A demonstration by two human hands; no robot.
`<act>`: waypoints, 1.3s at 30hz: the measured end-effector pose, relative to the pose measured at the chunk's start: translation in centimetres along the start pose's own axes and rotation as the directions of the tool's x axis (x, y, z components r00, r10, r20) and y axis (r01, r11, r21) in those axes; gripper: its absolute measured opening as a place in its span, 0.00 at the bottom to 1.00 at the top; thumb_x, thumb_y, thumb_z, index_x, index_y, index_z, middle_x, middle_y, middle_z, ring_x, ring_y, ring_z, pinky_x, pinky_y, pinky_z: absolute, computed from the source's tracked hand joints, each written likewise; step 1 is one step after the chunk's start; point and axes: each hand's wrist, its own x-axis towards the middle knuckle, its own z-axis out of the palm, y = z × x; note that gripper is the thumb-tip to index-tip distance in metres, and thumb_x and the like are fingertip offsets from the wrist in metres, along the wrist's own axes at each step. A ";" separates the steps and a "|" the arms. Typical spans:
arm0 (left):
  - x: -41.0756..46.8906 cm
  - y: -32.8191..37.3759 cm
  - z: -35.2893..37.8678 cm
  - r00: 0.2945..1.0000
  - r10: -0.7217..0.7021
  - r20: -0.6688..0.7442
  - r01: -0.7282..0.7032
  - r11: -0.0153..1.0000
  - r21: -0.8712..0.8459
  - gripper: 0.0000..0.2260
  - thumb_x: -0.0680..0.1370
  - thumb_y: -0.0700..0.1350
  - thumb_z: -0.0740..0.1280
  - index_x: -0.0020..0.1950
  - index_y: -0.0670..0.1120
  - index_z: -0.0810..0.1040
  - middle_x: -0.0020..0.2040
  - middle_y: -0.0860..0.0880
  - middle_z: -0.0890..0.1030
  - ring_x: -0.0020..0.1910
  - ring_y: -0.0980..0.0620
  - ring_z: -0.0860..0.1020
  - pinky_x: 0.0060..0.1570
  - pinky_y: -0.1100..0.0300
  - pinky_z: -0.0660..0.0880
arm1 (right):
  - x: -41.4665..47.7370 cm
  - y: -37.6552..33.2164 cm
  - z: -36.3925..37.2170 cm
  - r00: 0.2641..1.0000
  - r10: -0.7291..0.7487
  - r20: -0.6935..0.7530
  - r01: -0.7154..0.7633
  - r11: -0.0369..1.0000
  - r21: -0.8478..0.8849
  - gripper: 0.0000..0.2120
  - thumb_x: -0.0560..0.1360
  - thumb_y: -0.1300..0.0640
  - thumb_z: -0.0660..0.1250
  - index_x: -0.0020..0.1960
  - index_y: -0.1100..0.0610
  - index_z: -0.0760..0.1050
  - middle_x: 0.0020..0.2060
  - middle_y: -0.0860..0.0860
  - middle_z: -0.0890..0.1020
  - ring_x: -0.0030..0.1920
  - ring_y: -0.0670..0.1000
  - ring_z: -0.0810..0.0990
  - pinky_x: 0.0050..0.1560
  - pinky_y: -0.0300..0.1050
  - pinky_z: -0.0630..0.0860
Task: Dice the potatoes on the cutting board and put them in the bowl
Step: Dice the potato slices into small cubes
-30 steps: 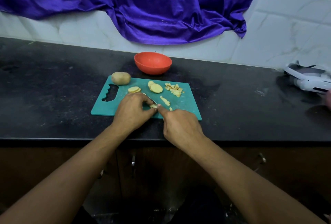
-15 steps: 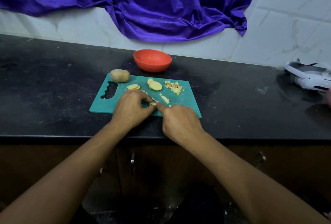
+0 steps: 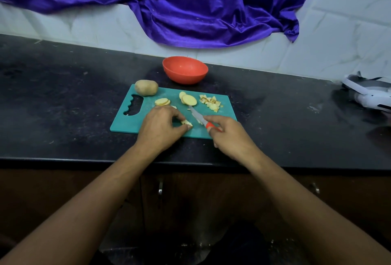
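Left hand (image 3: 160, 126) pinches pale potato pieces (image 3: 187, 123) and right hand (image 3: 228, 135) grips an orange-handled knife (image 3: 197, 116) at frame centre, over a flat teal cutting board (image 3: 124, 125), with a smooth round orange bowl (image 3: 185, 70) just above the board, an oval whole potato (image 3: 146, 87) on its upper-left corner, and the slim blade pointing toward the upper left.

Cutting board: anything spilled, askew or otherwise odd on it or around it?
Mostly tidy: slices and diced pieces all lie on the cutting board. Only the whole potato stands out, perched on the far left corner, right at the edge. The bowl looks empty.
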 end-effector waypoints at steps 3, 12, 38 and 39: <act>0.0 0.0 -0.1 1.000 -0.013 0.002 0.013 1.000 -0.011 0.14 0.73 0.57 0.77 0.54 0.52 0.86 0.53 0.56 0.83 0.56 0.55 0.77 0.55 0.57 0.74 | -0.3 -0.5 -1.0 0.998 -0.042 -0.049 0.042 0.999 -0.012 0.20 0.84 0.53 0.62 0.76 0.42 0.72 0.43 0.41 0.75 0.46 0.46 0.78 0.47 0.44 0.75; -0.4 0.3 -0.3 0.999 -0.033 -0.021 0.032 0.998 -0.050 0.11 0.73 0.55 0.78 0.50 0.53 0.83 0.44 0.61 0.77 0.53 0.56 0.75 0.50 0.58 0.72 | -2.0 -2.4 0.0 0.987 -0.159 0.039 0.162 0.916 -0.366 0.22 0.85 0.49 0.58 0.78 0.40 0.65 0.53 0.49 0.80 0.42 0.47 0.74 0.38 0.45 0.69; -0.3 -0.3 0.0 1.000 -0.022 -0.015 0.021 0.999 -0.039 0.06 0.73 0.53 0.76 0.47 0.55 0.83 0.46 0.60 0.80 0.53 0.56 0.75 0.52 0.57 0.73 | -2.1 -2.5 2.8 0.975 -0.217 0.056 0.210 0.804 -0.556 0.29 0.84 0.52 0.58 0.83 0.45 0.54 0.50 0.52 0.80 0.49 0.54 0.79 0.41 0.49 0.71; -0.2 -0.3 0.0 1.000 -0.022 -0.017 0.021 0.999 -0.043 0.06 0.73 0.53 0.76 0.47 0.55 0.83 0.44 0.61 0.79 0.53 0.56 0.75 0.51 0.57 0.73 | -2.1 -2.3 2.7 0.975 -0.218 0.035 0.204 0.828 -0.522 0.28 0.84 0.52 0.58 0.83 0.44 0.56 0.49 0.52 0.80 0.48 0.54 0.79 0.41 0.49 0.72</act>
